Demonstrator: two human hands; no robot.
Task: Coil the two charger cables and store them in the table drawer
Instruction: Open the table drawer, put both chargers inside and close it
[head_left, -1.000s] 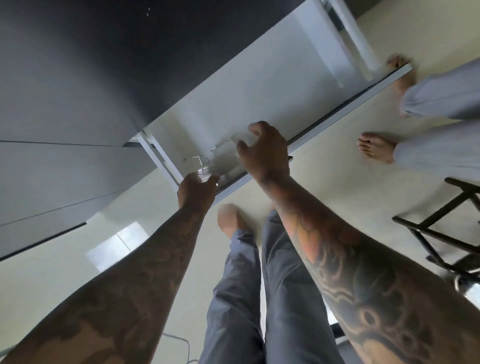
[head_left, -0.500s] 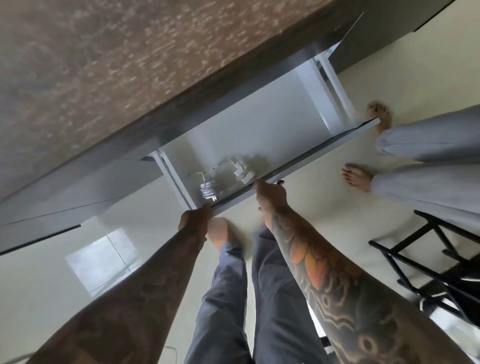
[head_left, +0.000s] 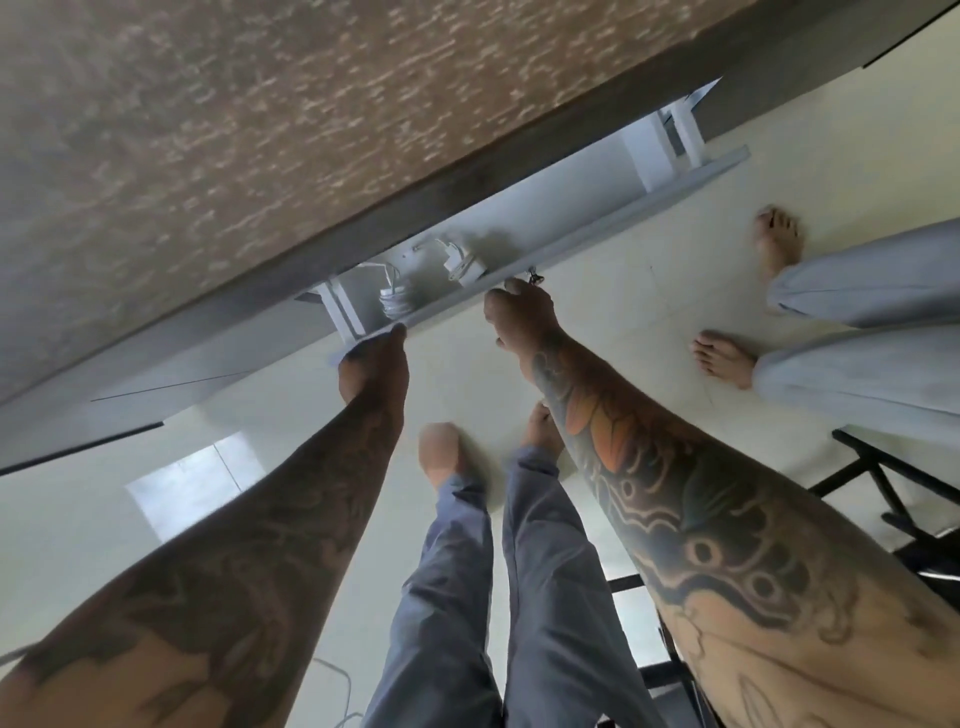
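- Pushing the drawer (head_left: 571, 228) inward, both hands are now off the cables: the left hand (head_left: 371, 366) is pressing its front's lower-left corner, the right hand (head_left: 519, 317) is curling beside the small metal knob (head_left: 535, 279); grip unclear.
- Lying inside, centre frame, the two white coiled cables (head_left: 395, 304) and (head_left: 462, 267) are stored; only closing remains.
- Sliding under the speckled brown tabletop (head_left: 234, 130), the smooth white drawer is half shut.
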